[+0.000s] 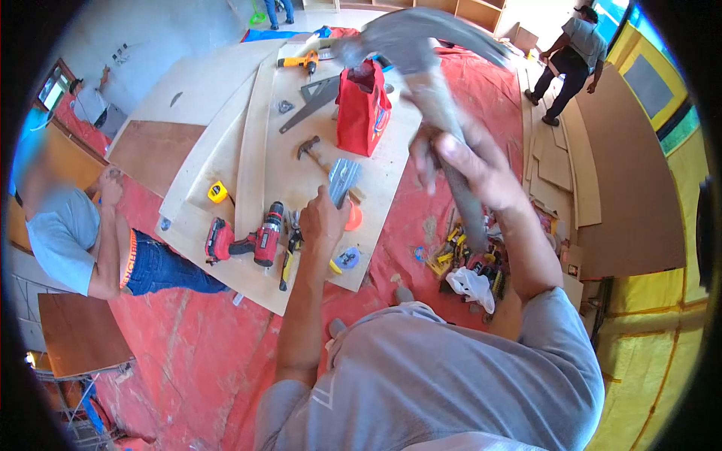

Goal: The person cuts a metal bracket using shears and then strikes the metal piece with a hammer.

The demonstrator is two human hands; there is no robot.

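Observation:
My right hand (470,161) is wrapped round the handle of a claw hammer (432,83), raised high and blurred by motion, its metal head at the top of the view. Over the wooden worktable (391,177), my left hand (323,218) grips a flat metal-bladed tool (344,177), perhaps a scraper. A second hammer (314,154) lies just beyond that tool. Left of my left hand are a red and black drill (267,237) and yellow-handled pliers (289,259). An orange round item (353,216) sits at its right.
On the table are a red bag (362,109), a handsaw (312,104), an orange drill (301,63) and a yellow tape measure (217,192). One person (71,225) is close at left; another (575,60) stands back right. Tools (470,263) lie on the red floor sheet.

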